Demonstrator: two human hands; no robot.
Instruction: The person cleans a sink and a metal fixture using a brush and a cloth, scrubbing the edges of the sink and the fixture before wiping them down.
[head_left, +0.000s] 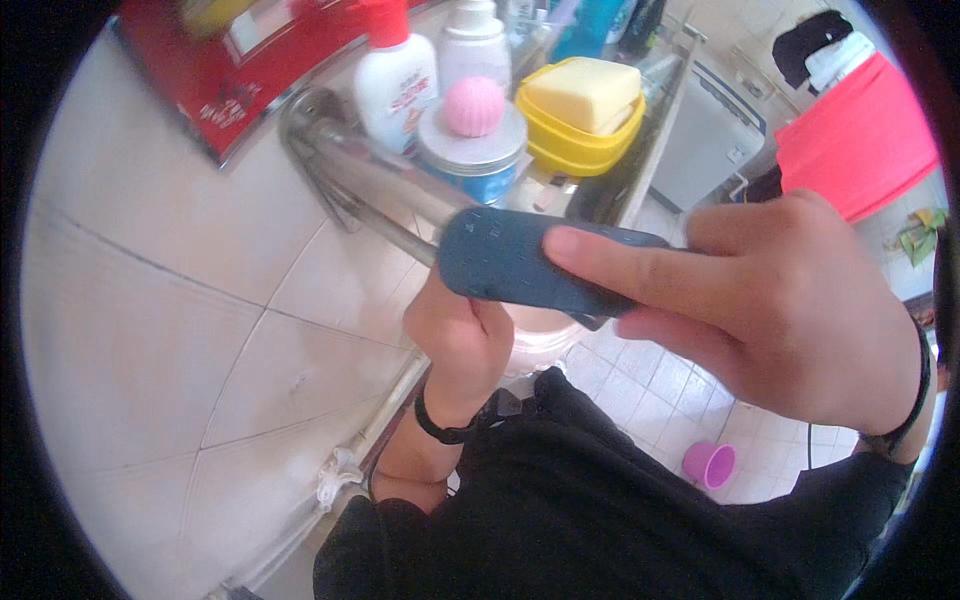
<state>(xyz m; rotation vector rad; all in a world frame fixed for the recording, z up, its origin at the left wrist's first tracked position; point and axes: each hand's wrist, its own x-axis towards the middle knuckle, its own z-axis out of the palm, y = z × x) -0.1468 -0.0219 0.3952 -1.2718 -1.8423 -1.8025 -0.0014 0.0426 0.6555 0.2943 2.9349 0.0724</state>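
My right hand (795, 300) grips a dark blue-grey flat pad (502, 259), its index finger laid along the top and another finger or thumb below. The pad bears small pale marks or drops and crosses in front of a metal rail (382, 176), which has two tubes and a bracket on the wall. My left hand (457, 330) is curled just under the pad's left end, beside the lower tube. Its fingertips are hidden behind the pad, so what they hold cannot be made out.
Behind the rail stand a white bottle with a red cap (394, 82), a blue tin (476, 176) topped by a pink ball-shaped container (475, 106), and a yellow soap dish (577, 146) with pale soap (589, 90). A pink cup (709, 465) rests on the tiled floor; a pink cloth (859, 139) hangs right.
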